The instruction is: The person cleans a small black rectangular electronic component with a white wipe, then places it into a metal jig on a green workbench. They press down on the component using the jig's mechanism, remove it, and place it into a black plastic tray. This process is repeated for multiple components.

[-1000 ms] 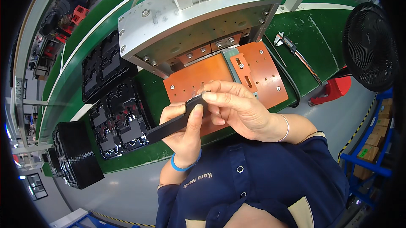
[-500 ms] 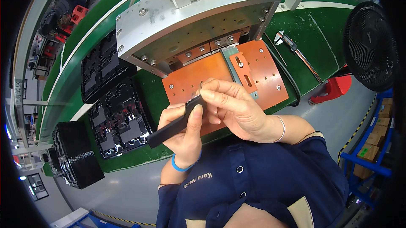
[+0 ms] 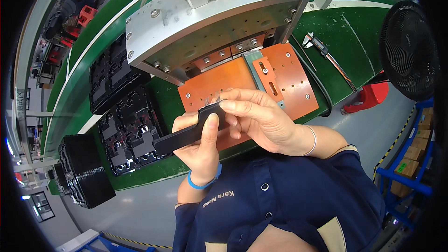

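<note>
A flat black L-shaped part (image 3: 183,139) is held over the front of an orange fixture plate (image 3: 298,77). My left hand (image 3: 201,158) grips it, thumb on the near face and fingers behind. Small shiny strips (image 3: 208,102) stand out from its upper edge. My right hand (image 3: 268,123) pinches the part's upper right corner between thumb and index finger. Those fingertips hide any small piece there. A slotted orange block (image 3: 269,81) is bolted on the plate beside a grey-green bar.
A metal press frame (image 3: 214,25) stands behind the plate. Black trays (image 3: 133,133) with parts lie left; stacked trays (image 3: 86,170) stand near the left edge. A caliper (image 3: 322,49), a black fan (image 3: 408,51) and a red stool (image 3: 371,97) are at right.
The black part has turned flatter, its long arm swinging up and left, and more of its face and shiny strips shows. My left hand turned with it; my right hand stays at the corner.
</note>
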`<action>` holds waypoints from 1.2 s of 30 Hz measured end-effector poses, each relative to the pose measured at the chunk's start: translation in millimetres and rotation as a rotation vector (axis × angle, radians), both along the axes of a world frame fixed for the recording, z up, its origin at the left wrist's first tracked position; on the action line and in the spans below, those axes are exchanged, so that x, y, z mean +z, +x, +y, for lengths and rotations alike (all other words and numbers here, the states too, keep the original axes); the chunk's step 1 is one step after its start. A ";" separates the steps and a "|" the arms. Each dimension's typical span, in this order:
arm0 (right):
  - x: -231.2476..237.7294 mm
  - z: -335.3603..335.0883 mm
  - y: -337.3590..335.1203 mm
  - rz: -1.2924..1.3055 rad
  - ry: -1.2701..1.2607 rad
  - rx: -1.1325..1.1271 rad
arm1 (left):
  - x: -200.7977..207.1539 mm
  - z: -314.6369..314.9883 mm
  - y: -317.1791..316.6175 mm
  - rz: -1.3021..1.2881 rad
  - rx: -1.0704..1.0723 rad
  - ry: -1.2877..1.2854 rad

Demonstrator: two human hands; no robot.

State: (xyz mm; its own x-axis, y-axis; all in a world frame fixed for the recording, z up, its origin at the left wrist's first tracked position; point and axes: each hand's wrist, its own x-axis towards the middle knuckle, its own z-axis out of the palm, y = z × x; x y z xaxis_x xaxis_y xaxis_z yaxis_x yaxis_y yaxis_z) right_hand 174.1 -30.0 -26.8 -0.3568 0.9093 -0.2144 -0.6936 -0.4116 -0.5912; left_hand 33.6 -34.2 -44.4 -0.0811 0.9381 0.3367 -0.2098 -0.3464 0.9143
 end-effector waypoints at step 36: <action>1.1 0.9 -4.0 0.002 0.010 -0.024 | 1.7 -1.8 2.4 0.056 0.027 0.049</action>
State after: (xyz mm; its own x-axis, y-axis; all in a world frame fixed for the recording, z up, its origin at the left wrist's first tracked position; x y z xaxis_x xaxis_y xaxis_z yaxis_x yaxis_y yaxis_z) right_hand 170.1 -29.1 -25.7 -0.3355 0.9195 -0.2046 -0.7041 -0.3891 -0.5940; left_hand 35.9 -36.0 -42.7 -0.0857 0.9180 0.3872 -0.1488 -0.3960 0.9061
